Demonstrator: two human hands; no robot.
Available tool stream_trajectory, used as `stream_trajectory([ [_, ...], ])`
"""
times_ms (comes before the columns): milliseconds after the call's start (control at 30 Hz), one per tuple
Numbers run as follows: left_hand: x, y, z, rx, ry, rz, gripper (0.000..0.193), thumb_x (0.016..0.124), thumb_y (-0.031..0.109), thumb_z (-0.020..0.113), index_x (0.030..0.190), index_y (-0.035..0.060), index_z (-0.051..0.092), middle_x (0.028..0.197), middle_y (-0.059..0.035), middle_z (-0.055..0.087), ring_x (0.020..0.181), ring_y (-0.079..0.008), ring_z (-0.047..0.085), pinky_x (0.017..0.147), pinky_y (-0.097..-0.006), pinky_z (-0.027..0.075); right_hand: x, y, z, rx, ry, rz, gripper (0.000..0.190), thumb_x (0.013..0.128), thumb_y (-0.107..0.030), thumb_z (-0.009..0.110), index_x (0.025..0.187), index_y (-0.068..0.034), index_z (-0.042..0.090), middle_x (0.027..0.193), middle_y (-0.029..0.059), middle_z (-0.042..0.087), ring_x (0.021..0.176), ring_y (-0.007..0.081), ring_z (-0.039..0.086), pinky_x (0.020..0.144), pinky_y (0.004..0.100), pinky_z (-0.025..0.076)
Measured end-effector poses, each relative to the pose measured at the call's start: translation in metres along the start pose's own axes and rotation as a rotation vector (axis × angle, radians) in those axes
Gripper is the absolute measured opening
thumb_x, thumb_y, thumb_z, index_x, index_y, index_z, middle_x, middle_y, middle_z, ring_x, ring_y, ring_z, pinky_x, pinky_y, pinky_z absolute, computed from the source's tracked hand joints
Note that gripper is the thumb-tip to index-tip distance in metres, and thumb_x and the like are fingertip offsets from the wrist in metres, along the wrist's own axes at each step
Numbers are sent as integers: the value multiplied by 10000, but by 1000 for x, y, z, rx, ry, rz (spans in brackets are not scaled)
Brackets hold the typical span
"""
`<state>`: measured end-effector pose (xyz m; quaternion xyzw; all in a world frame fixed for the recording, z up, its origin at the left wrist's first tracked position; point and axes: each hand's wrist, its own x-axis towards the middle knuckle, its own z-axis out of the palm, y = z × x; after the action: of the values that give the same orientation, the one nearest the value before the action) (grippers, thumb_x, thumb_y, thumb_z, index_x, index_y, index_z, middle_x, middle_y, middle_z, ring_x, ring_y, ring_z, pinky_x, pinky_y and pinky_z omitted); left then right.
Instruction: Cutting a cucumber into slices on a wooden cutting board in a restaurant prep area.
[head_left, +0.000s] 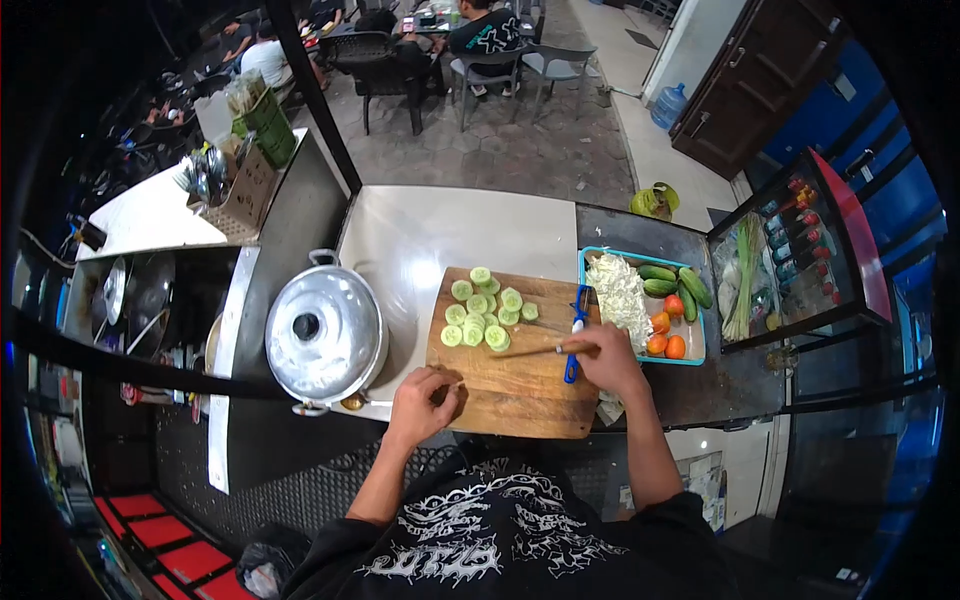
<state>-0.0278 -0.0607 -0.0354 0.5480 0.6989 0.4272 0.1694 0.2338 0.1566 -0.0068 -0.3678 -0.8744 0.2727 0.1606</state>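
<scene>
My right hand (611, 360) grips the handle of a knife (532, 350), whose blade points left over the wooden cutting board (525, 405). Over the board's lower left edge is my left hand (426, 403), fingers curled with the thumb near the fingertips; whether it pinches something small cannot be told. Several cucumber slices (477, 304) lie on the board's upper left part. A blue and white peeler (577, 326) rests at the right side of the board, partly behind the knife and my right hand.
Left of the board stands a lidded aluminium pot (322, 337). To the right, a turquoise-rimmed tray (675, 362) holds shredded cabbage (616, 296), whole cucumbers (658, 287) and tomatoes (675, 346). A glass display case (802, 255) is farther right. People sit at a table beyond the counter (465, 217).
</scene>
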Motion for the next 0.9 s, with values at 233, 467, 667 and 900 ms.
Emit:
stream_trajectory([
  [233, 30, -18, 2, 25, 165, -17, 433, 813, 100, 741, 1227, 20, 641, 1274, -212, 622, 1179, -389, 589, 1011, -442, 476, -9, -21, 21, 18, 14, 77, 338, 763, -50, 657, 1028, -201, 802, 988, 43, 739, 1023, 270, 587, 1003, 419, 377],
  [467, 53, -29, 24, -36, 141, -78, 689, 933, 195, 674, 1497, -58, 370, 1504, -288, 432, 1396, -422, 433, 1184, -468, 334, -22, -6, 9, 27, -20, 178, 312, 733, -57, 682, 984, -187, 813, 966, 42, 753, 997, 274, 611, 1009, 418, 383],
  [667, 67, -35, 36, -228, 113, -157, 652, 964, 207, 628, 1497, -69, 375, 1490, -295, 451, 1379, -413, 456, 1169, -448, 353, 0, -9, -9, 25, 4, 203, 291, 721, -50, 708, 976, -146, 810, 969, 85, 758, 1000, 298, 647, 985, 406, 451],
  [900, 115, -31, 41, -310, 68, -194, 661, 975, 240, 625, 1497, -80, 375, 1470, -296, 474, 1386, -411, 457, 1175, -449, 352, -43, 6, -1, 132, 388, 407, 346, 813, -66, 718, 1158, -52, 733, 1110, 149, 731, 1055, 361, 662, 950, 452, 515],
])
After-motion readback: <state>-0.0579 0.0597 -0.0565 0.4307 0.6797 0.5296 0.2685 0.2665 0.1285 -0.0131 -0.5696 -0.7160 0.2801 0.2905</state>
